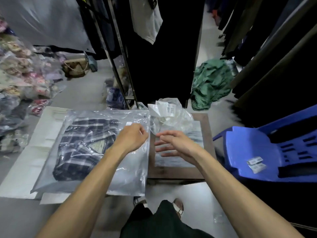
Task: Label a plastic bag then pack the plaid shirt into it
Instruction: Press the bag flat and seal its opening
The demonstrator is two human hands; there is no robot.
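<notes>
A: Starting left of the plastic bag [96, 152], what's there?

B: Piles of bagged clothes [20, 79] on the floor. The bag itself lies flat on white sheets [22, 162], and the plaid shirt [82, 145] is already inside, folded, toward the bag's left half.

A: So the packing is done?

B: It looks so. A small white label [129, 124] sits near the bag's top edge, so I judge the labelling done too. What seems left is closing the bag's right-hand open end and setting it aside.

A: And the hands?

B: The left hand [132, 138] rests on the bag's right part, fingers curled together, possibly pinching the film; I cannot tell for sure. The right hand [176, 145] hovers just right of the bag over a low wooden bench [208, 131], fingers apart, holding nothing.

A: Further right?

B: A heap of crumpled clear bags [171, 115] behind the bench, then a blue plastic chair [248, 152] with label strips [256, 164].
</notes>
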